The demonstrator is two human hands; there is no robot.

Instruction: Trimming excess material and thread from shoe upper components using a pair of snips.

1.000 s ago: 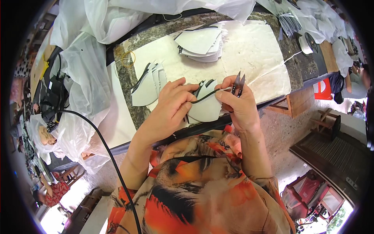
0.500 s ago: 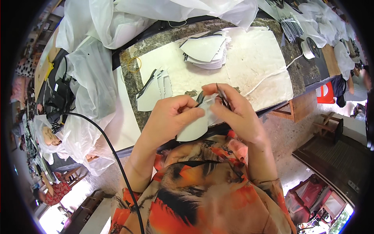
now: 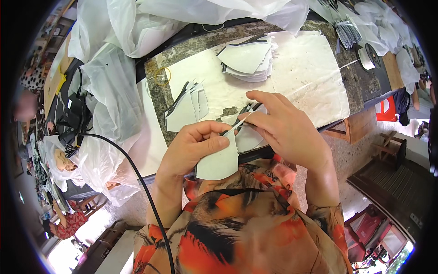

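Note:
My left hand pinches a white curved flat piece with a dark upper edge, between thumb and fingers. A thin white strip stretches from that edge to my right hand, whose thumb and fingers close on it while its forefinger reaches out. Under the right fingers lies another white piece, partly covered, with a dark item beside it that I cannot make out. Ahead on the worn white sheet sit a stack of similar pieces and, further left, a smaller fanned group.
A spool of white tape stands at the far right. Translucent plastic bags heap along the left and back. A black cable hangs at my left. A yellow ring lies by the sheet. Other people are at the sides.
The left hand has brought the white piece lower and left, turning it. My right hand has rolled over, back upward, drawing the strip. The long tape across the sheet has shifted.

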